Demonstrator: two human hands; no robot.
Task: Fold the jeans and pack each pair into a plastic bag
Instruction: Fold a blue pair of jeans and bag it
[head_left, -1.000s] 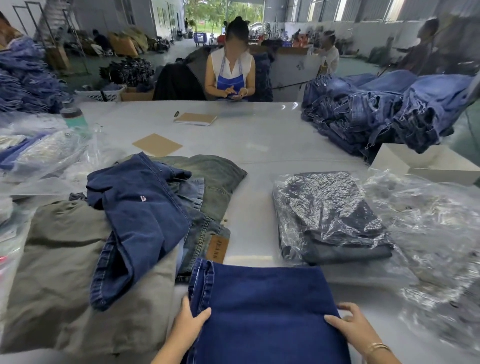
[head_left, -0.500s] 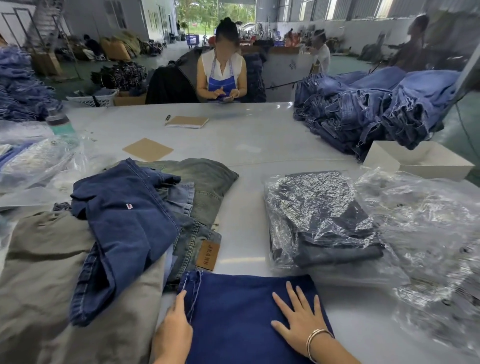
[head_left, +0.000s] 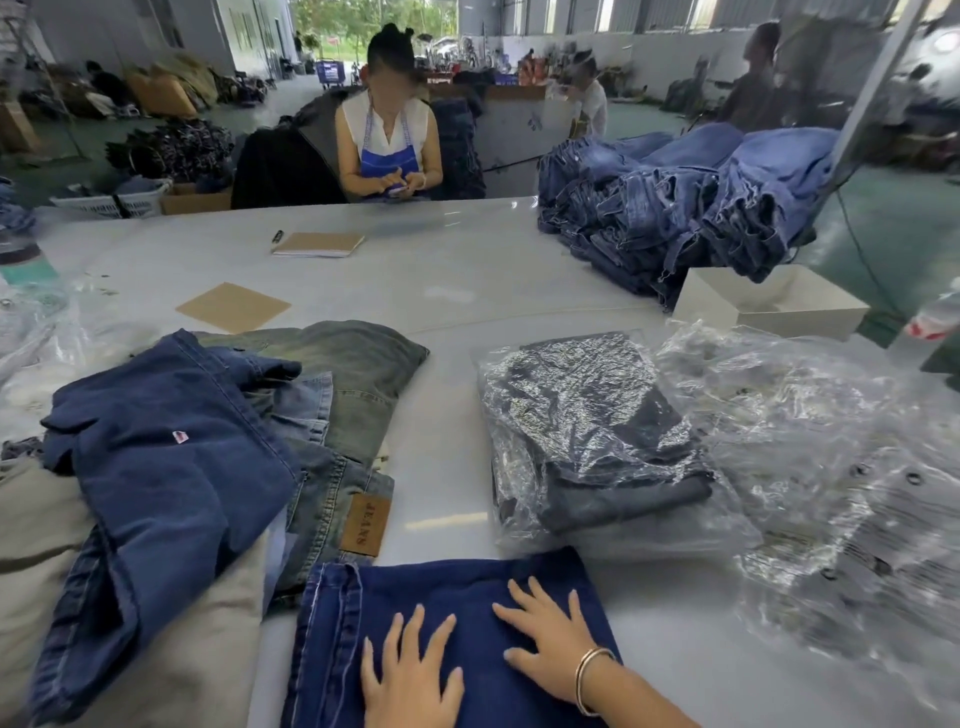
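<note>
Jeans (head_left: 457, 639), folded on the worktop (head_left: 457, 280): both hands, left (head_left: 410, 675) and right (head_left: 550, 639), now moved from edges onto top, fingers spread flat, smoothing before bagging.

One head-worn camera, looking forward and down over the packing table (head_left: 467, 270).

It sits close above the folded jeans (head_left: 457, 613) at the table's near edge, where the view is nearest. Beyond them it faces straight across to the far edge and the workshop behind, wide-angled and bowed at the sides.
</note>
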